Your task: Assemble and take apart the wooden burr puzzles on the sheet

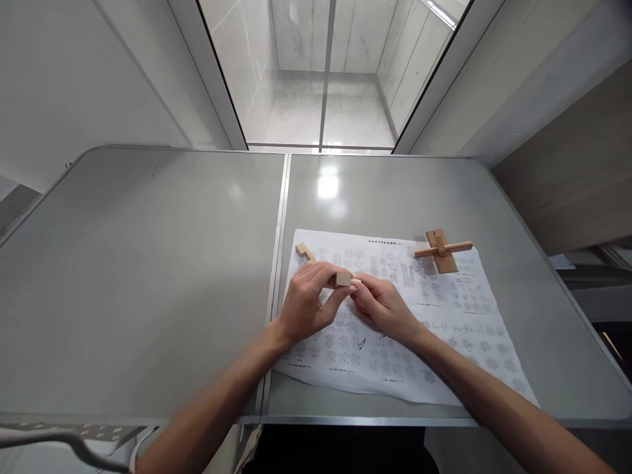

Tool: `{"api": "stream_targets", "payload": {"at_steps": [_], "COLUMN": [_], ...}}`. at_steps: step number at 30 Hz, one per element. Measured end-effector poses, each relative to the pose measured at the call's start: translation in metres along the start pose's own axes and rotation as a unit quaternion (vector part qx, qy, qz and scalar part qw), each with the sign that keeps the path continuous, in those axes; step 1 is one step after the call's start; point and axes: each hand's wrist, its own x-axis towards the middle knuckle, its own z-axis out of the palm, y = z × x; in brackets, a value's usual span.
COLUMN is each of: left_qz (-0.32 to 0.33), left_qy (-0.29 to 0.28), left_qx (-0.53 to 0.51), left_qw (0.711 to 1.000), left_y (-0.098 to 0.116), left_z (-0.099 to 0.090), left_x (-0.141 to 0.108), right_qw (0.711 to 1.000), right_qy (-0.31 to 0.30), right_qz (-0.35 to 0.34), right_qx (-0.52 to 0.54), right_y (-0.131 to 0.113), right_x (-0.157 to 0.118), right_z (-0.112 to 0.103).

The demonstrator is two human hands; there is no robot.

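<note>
My left hand is closed around a light wooden block, its squared end facing me. Close beside it, my right hand pinches a small pale wooden piece against the block's right side; most of that piece is hidden by my fingers. Both hands are held over a printed instruction sheet with rows of small diagrams. Just beyond my left hand lies a notched wooden piece, partly covered by the fingers.
At the sheet's far right corner stands a wooden assembly, a flat board crossed by a thin stick. The grey folding table has a metal seam left of the sheet. A glass-paned window borders the table's far edge.
</note>
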Motion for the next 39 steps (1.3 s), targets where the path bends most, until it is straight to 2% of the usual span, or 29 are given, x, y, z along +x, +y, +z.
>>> {"api": "stream_targets", "payload": {"at_steps": [5,9,18,25,28,31,34,36,39], "left_qz": [-0.101,-0.174,-0.218,-0.259,-0.268,-0.265,-0.284,-0.291,-0.262], "left_qy": [0.002,-0.015,-0.021,-0.054,-0.022,0.049,0.113,0.137,0.152], "left_qx": [-0.029,-0.095,-0.178,-0.302,-0.315,-0.286,-0.206,-0.129,-0.002], "left_qw": [0.994,0.98,0.959,0.916,0.91,0.919,0.93,0.938,0.953], "left_y": [0.0,0.005,0.004,-0.001,-0.006,-0.008,-0.006,-0.006,-0.014], "left_z": [-0.001,-0.006,-0.016,-0.02,-0.022,-0.023,-0.025,-0.025,-0.025], "left_x": [0.001,0.006,0.011,0.012,0.012,0.015,0.019,0.02,0.019], "right_qw": [0.992,0.985,0.961,0.933,0.931,0.941,0.951,0.954,0.951], "right_qy": [-0.007,-0.004,0.003,0.019,0.026,0.042,0.09,0.135,0.195], "right_qz": [-0.072,-0.113,-0.2,-0.264,-0.268,-0.252,-0.224,-0.198,-0.155], "right_qx": [-0.099,-0.131,-0.191,-0.245,-0.248,-0.223,-0.191,-0.179,-0.181], "right_y": [0.002,0.004,0.002,0.007,0.005,0.003,0.001,0.0,0.0], "right_x": [-0.002,-0.003,-0.003,-0.005,-0.006,-0.007,-0.006,-0.004,-0.001], "right_z": [0.0,0.002,0.002,0.001,0.002,0.004,0.004,0.004,0.002]}}
